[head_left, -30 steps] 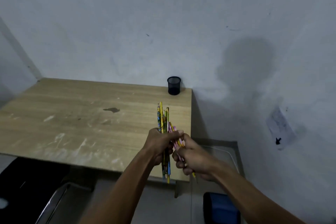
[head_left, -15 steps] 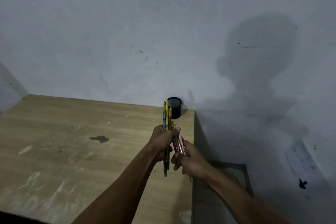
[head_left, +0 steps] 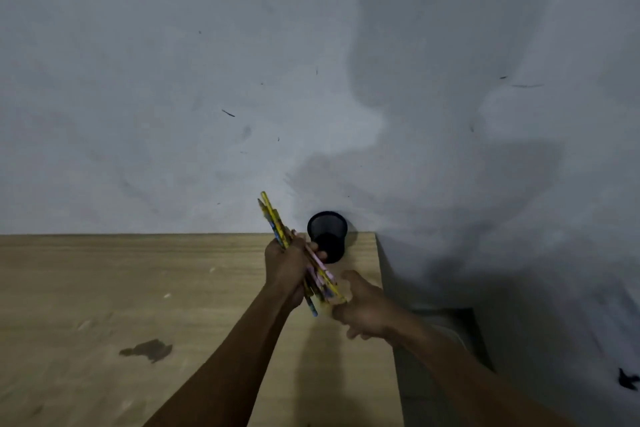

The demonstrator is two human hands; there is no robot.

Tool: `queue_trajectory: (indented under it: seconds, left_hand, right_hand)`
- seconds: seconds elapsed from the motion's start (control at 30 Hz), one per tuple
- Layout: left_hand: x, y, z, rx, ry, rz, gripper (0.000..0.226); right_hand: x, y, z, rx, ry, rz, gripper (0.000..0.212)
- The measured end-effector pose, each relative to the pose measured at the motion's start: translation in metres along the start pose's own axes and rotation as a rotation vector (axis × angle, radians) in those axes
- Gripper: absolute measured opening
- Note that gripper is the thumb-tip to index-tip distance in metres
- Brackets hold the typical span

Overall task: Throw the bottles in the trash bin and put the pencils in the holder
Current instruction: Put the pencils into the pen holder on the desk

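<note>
A bundle of several pencils (head_left: 277,224), mostly yellow with some pink and blue, tilts up to the left above the table. My left hand (head_left: 289,265) is closed around its middle. My right hand (head_left: 363,310) sits just right of the bundle's lower ends, fingers loosely curled, and I cannot tell whether it touches them. The black mesh pencil holder (head_left: 328,236) stands upright at the table's far right corner against the wall, just beyond my left hand. It looks empty from here. No bottles or trash bin are in view.
The wooden table (head_left: 104,288) reaches the grey wall (head_left: 207,80) at the back and ends at its right edge (head_left: 388,305) beside my right hand. A dark stain (head_left: 147,350) marks the tabletop at the left. Floor lies past the right edge.
I have moved closer to the table corner; the holder is now right by my hands. The bundle tilted leftward, and my right hand slipped off toward its lower ends.
</note>
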State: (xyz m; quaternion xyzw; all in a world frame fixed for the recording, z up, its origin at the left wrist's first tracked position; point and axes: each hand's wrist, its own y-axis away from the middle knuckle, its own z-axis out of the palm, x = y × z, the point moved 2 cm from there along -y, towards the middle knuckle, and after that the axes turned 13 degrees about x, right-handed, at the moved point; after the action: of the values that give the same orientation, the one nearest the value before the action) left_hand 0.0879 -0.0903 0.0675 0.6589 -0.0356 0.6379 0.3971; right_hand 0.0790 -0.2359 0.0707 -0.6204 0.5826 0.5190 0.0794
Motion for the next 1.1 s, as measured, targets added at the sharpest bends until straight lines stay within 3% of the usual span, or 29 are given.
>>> queue_trajectory:
  seconds: [0.17, 0.33, 0.47, 0.57, 0.8, 1.1]
  left_hand:
    - [0.019, -0.062, 0.025, 0.152, 0.090, 0.110, 0.023]
    - [0.018, -0.096, 0.053, 0.326, 0.131, 0.315, 0.009]
    - [0.003, -0.103, 0.073, 0.300, 0.183, 0.445, 0.034]
    - [-0.010, -0.107, 0.083, 0.279, 0.141, 0.523, 0.044]
    - [-0.045, -0.120, 0.089, 0.249, 0.041, 0.560, 0.038]
    - [-0.049, -0.120, 0.098, 0.331, 0.039, 0.637, 0.027]
  right_hand:
    - [0.007, -0.063, 0.000, 0.166, -0.217, 0.092, 0.049]
    - [0.010, -0.105, -0.003, 0.318, -0.300, 0.105, 0.044]
    - [0.019, -0.135, 0.002, 0.437, -0.350, 0.126, 0.035]
    - [0.025, -0.150, 0.007, 0.466, -0.424, 0.123, 0.048]
    - [0.032, -0.164, 0.019, 0.489, -0.468, -0.023, 0.072]
    - [0.034, -0.161, 0.024, 0.479, -0.477, -0.096, 0.070]
